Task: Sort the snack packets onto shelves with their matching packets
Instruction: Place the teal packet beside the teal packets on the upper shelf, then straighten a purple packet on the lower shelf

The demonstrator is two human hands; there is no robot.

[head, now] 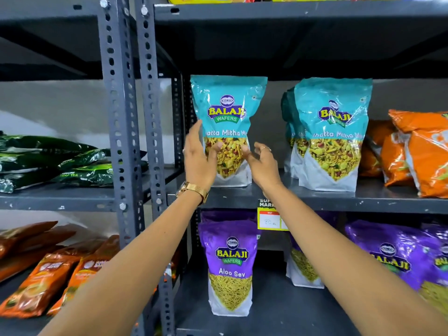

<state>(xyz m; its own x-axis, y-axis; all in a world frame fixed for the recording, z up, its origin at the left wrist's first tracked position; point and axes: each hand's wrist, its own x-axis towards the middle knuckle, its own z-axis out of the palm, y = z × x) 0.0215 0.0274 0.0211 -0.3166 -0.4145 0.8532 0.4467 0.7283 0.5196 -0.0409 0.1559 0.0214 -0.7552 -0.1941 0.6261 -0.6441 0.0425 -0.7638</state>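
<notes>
A teal Khatta Mitha Mix packet [228, 105] stands upright at the left end of the middle shelf [315, 198]. My left hand [198, 156] grips its lower left side, thumb on the front and fingers behind. My right hand [263, 166] is at the packet's lower right with fingers spread, only the thumb tip touching the front. Matching teal packets [332, 132] stand in a row a gap to the right on the same shelf.
Orange packets [421, 154] lean at the shelf's right end. Purple Aloo Sev packets [230, 260] stand on the shelf below, under a price tag [269, 219]. The left rack, past grey uprights [116, 117], holds green packets [48, 161] and orange-brown packets [48, 275].
</notes>
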